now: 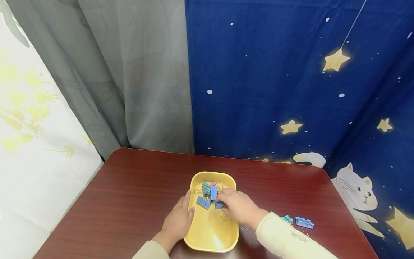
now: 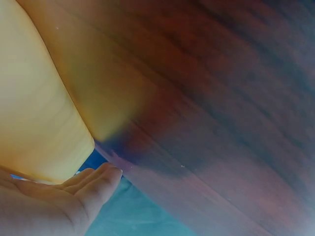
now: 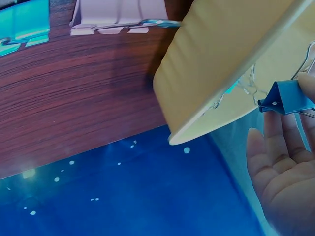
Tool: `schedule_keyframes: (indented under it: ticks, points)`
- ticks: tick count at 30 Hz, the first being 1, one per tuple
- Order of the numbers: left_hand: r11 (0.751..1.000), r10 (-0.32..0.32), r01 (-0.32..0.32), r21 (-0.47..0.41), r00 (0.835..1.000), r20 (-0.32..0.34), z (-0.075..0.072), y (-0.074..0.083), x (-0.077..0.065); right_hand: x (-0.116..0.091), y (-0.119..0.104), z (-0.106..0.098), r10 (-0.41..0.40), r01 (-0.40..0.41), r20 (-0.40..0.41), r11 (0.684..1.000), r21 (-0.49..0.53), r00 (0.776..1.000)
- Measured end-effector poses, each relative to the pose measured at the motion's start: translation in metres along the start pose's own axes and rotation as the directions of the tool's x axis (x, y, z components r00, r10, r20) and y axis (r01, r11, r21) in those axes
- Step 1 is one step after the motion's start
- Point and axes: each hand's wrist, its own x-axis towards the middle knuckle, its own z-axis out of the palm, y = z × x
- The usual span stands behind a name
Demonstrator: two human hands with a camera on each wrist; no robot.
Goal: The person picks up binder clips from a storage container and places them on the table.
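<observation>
A yellow rectangular bin (image 1: 211, 233) stands on the table with several binder clips in its far half. Among them I see an upright blue clip (image 1: 214, 193), another blue clip (image 1: 203, 202), a green clip (image 1: 206, 189) and a partly hidden pink clip (image 1: 212, 183). My right hand (image 1: 239, 207) reaches over the right rim and pinches a blue binder clip (image 3: 288, 97) between thumb and fingers, inside the bin. Along the bin's left side lies my left hand (image 1: 178, 219), its fingers extended; the left wrist view shows this hand (image 2: 64, 201) by the outer wall.
On the reddish-brown table (image 1: 139, 201), right of the bin, lie a teal clip (image 1: 287, 219) and a blue clip (image 1: 304, 222), partly beside my sleeve. A lilac clip (image 3: 120, 14) lies close to the bin's outer wall. Curtains (image 1: 252, 90) hang behind the table's far edge.
</observation>
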Motion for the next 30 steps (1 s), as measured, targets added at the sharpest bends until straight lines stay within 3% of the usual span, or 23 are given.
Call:
schedule_keyframes:
  ticks: [12, 30]
  points:
    - [1.0, -0.012, 0.011, 0.01, 1.0, 0.013, -0.001, 0.002, 0.001, -0.013, 0.017, -0.011, 0.095, -0.093, -0.113, 0.995, 0.021, 0.989]
    - [1.0, -0.015, 0.015, -0.014, 1.0, 0.021, -0.001, 0.001, 0.001, -0.035, 0.044, -0.023, 0.238, -0.238, -0.144, 0.971, 0.015, 0.961]
